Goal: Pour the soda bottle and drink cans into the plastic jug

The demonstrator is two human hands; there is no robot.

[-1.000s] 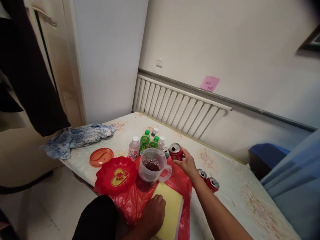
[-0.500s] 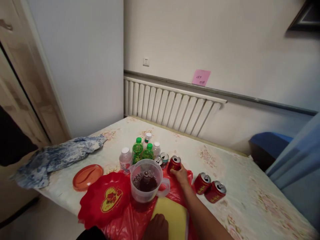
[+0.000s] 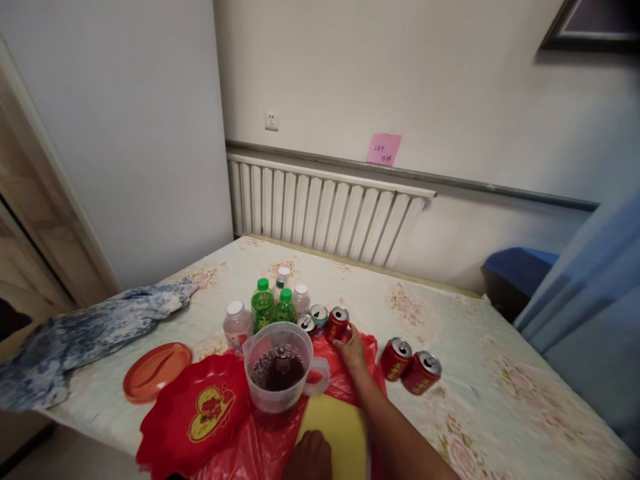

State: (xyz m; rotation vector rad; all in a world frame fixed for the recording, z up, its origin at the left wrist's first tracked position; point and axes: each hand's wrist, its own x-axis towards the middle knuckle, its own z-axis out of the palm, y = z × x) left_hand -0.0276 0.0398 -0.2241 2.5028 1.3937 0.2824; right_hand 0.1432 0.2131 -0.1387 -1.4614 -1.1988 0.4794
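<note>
Right hand [image 3: 353,347] wrapped around an upright red aluminium drink can [image 3: 338,323], fingers closed on its lower body; can stands on the floral tabletop [image 3: 480,393] at the far edge of a crumpled red plastic bag [image 3: 345,387], just beside two other opened cans at its 9 o'clock. Left hand [image 3: 309,457] lies flat on a yellow rectangular pad [image 3: 336,433] at 6 o'clock, gripping nothing. Clear plastic measuring jug of dark liquid [image 3: 278,367] sits at 8 o'clock of the held can; two red cans lie tipped at its 4 o'clock.

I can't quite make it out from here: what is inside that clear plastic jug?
The clear jug holds a dark brownish liquid, roughly half full, with some foam or lumps on top. What lies at the bottom is hidden by the liquid. It stands on a red plastic bag.
</note>
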